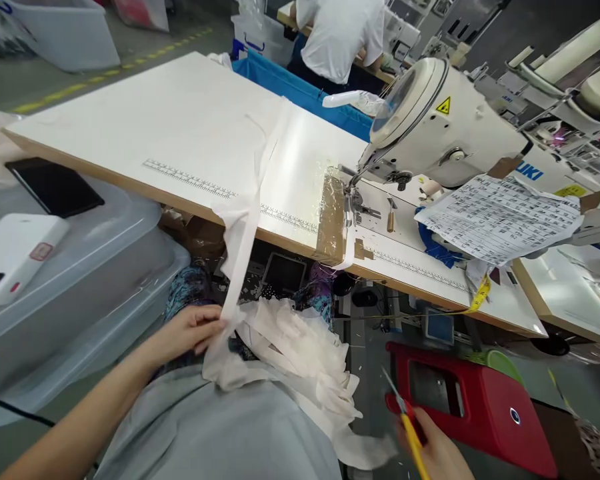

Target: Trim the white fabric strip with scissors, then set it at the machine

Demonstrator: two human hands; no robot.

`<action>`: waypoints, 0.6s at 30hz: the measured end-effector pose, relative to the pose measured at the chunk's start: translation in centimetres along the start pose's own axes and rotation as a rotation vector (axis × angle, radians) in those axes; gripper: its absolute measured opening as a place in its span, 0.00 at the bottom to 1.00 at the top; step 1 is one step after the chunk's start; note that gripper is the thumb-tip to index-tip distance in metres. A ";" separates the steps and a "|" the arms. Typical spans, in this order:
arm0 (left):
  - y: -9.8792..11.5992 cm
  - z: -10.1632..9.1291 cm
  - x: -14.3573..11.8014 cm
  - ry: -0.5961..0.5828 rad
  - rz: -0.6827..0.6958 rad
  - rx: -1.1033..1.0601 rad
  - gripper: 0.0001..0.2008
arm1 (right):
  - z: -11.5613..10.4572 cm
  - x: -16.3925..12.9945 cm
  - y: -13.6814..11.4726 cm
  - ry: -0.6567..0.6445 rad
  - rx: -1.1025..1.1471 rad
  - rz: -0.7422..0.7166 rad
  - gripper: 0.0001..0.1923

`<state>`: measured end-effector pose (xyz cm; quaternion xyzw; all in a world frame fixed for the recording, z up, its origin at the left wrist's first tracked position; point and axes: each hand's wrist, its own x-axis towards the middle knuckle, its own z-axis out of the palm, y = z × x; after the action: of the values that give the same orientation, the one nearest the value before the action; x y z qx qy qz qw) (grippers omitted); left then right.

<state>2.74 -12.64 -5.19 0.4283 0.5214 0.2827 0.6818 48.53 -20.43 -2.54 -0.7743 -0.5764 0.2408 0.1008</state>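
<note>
Just beyond our left hand (197,330), a pale fabric strip (243,247) runs up over the edge of the white table (150,123) and lies along its top. That hand pinches the strip between thumb and fingers, its outer fingers curled in; below it the cloth drops to our lap, meeting a crumpled pale pile (300,350) to the hand's right.

Our right hand (433,443) is closed round a yellow-handled tool (409,427) with some red on it, its slim metal blade pointing up and away from the fingers. We take it for scissors, though blur hides its exact form. A trailing end of the pile lies just left of this hand, and a red stool (505,407) stands beyond it to the right. Ahead and to the right of the left hand is the sewing machine (445,133).

We judge the strip very light, limp and thin, probably quick to curl, slide or snag, and easily nicked by the blade. A flat pinch across its width, near the table edge, should suit it best; gripping one ragged border could stretch or twist it.
</note>
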 end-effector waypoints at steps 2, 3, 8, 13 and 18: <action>-0.8 1.1 -0.5 -0.066 -0.041 -0.058 0.20 | 2.3 1.3 -4.1 -0.199 0.084 -0.092 0.20; -1.0 1.5 -0.8 -0.083 -0.057 -0.091 0.21 | 3.4 2.0 -6.5 -0.339 0.156 -0.178 0.20; 0.0 1.5 -1.5 0.026 -0.047 -0.149 0.23 | 6.9 6.2 -17.1 -0.826 0.224 -0.521 0.23; 1.7 0.7 -1.1 0.123 0.012 -0.148 0.23 | 8.8 9.9 -22.0 -0.921 0.019 -0.728 0.24; 1.6 0.6 -0.5 0.191 0.009 -0.181 0.25 | 9.6 11.0 -24.1 -0.949 -0.036 -0.792 0.24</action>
<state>3.27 -12.42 -3.48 0.3384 0.5546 0.3710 0.6635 25.91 -3.62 -3.23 -0.3116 -0.8061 0.4935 -0.0977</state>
